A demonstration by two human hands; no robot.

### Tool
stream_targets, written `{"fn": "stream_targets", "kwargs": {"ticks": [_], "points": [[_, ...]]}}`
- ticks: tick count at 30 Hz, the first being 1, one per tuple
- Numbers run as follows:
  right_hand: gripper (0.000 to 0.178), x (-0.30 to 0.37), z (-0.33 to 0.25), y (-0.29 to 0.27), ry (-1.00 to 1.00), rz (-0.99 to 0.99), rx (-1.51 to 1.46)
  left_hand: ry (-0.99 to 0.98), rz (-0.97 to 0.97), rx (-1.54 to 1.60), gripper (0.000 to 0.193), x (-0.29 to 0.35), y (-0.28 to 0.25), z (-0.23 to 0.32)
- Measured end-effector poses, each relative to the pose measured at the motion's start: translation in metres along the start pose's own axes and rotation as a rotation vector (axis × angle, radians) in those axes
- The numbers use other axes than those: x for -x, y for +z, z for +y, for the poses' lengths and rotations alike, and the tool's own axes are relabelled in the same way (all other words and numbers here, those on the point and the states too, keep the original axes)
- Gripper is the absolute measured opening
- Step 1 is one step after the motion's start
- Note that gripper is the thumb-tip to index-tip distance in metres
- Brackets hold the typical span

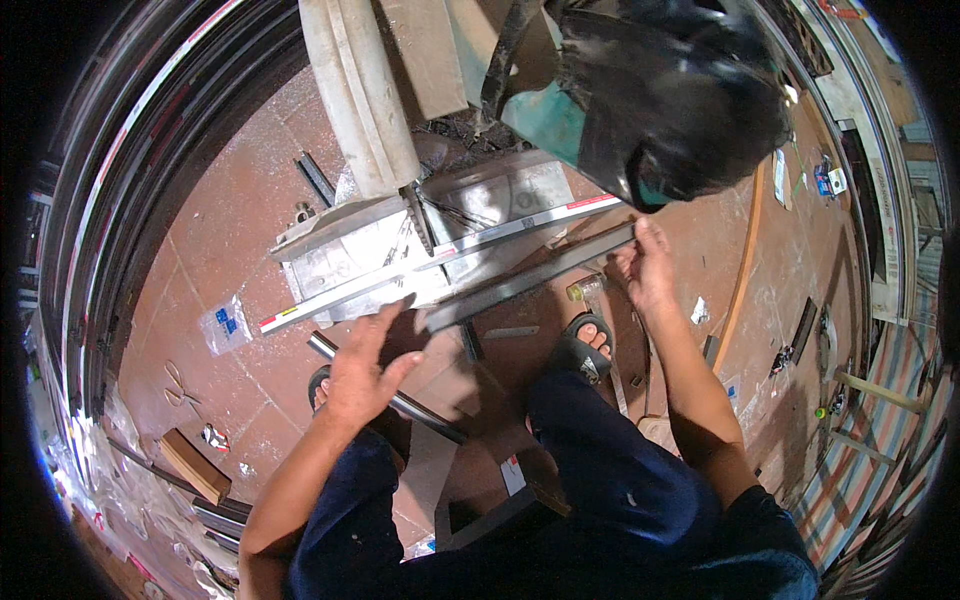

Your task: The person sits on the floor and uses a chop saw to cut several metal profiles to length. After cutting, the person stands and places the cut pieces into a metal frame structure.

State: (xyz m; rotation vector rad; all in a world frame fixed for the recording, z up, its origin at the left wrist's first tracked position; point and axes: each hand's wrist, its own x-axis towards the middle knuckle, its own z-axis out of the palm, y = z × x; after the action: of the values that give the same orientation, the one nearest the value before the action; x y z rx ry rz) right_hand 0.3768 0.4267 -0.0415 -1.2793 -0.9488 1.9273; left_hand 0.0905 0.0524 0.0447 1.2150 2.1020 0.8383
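A long dark metal bar [530,278] lies slanted across the base of a chop saw [350,250], just in front of a silver bar with red ends [440,255]. My right hand [645,268] grips the dark bar's right end. My left hand [365,370] hovers with fingers spread near the bar's left end, holding nothing. The saw's blade [420,222] stands on edge between the two bars' far side. My feet in sandals [585,345] rest on the floor below the saw.
Another person in a dark welding mask [670,110] bends over at the top right. A metal tube [385,390] lies under my left hand. Scissors [178,385], a wood block [195,465], a plastic bag [225,322] and scraps litter the reddish tile floor. Long profiles are stacked along the left.
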Motion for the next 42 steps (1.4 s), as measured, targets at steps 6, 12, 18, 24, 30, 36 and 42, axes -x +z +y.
{"fn": "stream_targets", "kwargs": {"ticks": [6,12,18,24,30,36,42], "points": [[0.021,-0.046,-0.009,-0.014,-0.086,0.079,-0.021,-0.291,0.044,0.086,0.053,0.054,0.016,-0.073],[0.025,-0.057,-0.012,-0.009,-0.068,0.045,0.053,-0.404,-0.01,0.046,0.048,0.107,0.036,-0.125],[0.032,-0.058,-0.013,-0.001,-0.062,0.05,0.085,-0.415,0.01,0.02,0.042,0.103,0.034,-0.12],[0.033,-0.069,-0.01,-0.016,-0.044,0.027,0.089,-0.376,0.013,0.056,0.04,0.105,0.043,-0.132],[0.04,-0.06,-0.007,-0.006,-0.062,0.065,0.082,-0.385,-0.019,-0.039,0.04,0.105,0.04,-0.125],[0.046,-0.026,-0.01,-0.006,-0.132,0.088,0.039,-0.413,-0.007,0.142,0.041,0.103,0.038,-0.13],[0.047,0.062,0.036,0.01,0.145,-0.099,0.061,-0.73,-0.047,0.807,0.053,0.086,0.022,-0.114]]}}
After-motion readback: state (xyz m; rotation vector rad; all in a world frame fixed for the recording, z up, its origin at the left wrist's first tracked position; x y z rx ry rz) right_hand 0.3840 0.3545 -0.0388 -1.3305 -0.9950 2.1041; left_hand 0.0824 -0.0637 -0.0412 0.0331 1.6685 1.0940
